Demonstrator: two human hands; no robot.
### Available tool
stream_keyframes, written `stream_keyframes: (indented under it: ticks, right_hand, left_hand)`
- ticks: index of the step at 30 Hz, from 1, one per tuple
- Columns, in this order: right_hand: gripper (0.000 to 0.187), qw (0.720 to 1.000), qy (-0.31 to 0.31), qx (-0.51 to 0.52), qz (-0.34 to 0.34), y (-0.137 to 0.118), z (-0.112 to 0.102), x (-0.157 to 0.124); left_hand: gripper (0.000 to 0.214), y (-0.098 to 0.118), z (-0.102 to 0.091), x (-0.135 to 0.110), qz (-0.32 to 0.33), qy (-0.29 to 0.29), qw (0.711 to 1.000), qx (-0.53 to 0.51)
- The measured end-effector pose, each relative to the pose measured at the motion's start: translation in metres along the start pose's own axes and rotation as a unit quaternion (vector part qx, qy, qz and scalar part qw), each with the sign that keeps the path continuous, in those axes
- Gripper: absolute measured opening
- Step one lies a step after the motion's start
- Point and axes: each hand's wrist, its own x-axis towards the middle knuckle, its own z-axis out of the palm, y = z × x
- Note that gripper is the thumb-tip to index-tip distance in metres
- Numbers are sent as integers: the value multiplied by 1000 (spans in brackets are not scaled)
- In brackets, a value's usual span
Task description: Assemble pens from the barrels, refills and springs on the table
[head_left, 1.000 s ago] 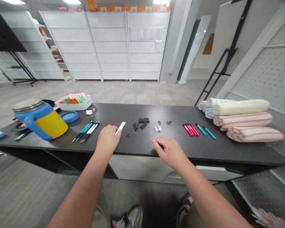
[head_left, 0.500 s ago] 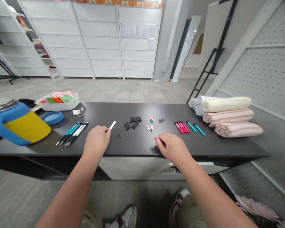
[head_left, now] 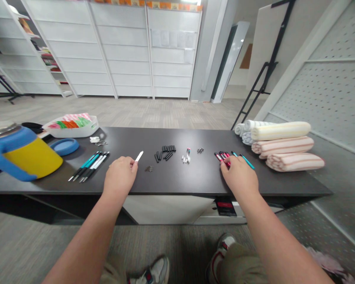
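Note:
My left hand (head_left: pixel 120 175) is closed around a slim white pen barrel (head_left: pixel 139 155), whose tip sticks out past the thumb. Over the red pen barrels (head_left: pixel 221 154) on the right lies my right hand (head_left: pixel 240 173), thumb and fingers closed on one of them; its fingertips partly hide the group. Teal pen barrels (head_left: pixel 247 161) lie just beyond these fingers. Small springs (head_left: pixel 148 168) rest right of my left hand. Between the hands are black grip sleeves (head_left: pixel 167 152), small white parts (head_left: pixel 186 159) and little metal tips (head_left: pixel 200 150).
Whole pens (head_left: pixel 90 166) lie in a row at the left. Beyond them stand a blue-yellow jug (head_left: pixel 32 157), a blue lid (head_left: pixel 65 146) and a white basket (head_left: pixel 91 128) of colourful packets. Rolled towels (head_left: pixel 284 144) are stacked at the right end of the dark tabletop (head_left: pixel 130 138).
My right hand has moved right, from beside the white parts to the red pen barrels. The left hand keeps its place with the white pen barrel.

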Motion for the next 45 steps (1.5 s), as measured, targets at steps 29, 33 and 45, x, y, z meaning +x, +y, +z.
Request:
stream_keyframes:
  ticks: [29, 33, 45]
  right_hand:
    - [21, 980, 51, 184, -45, -13, 5, -11]
    - [23, 951, 69, 274, -128, -33, -3, -24]
    - [18, 888, -59, 435, -138, -79, -2, -32]
  left_hand:
    - [25, -1, 0, -3, 15, 16, 999, -26]
    - [27, 2, 1, -2, 32, 19, 999, 13]
    - [28, 4, 0, -3, 12, 41, 999, 20]
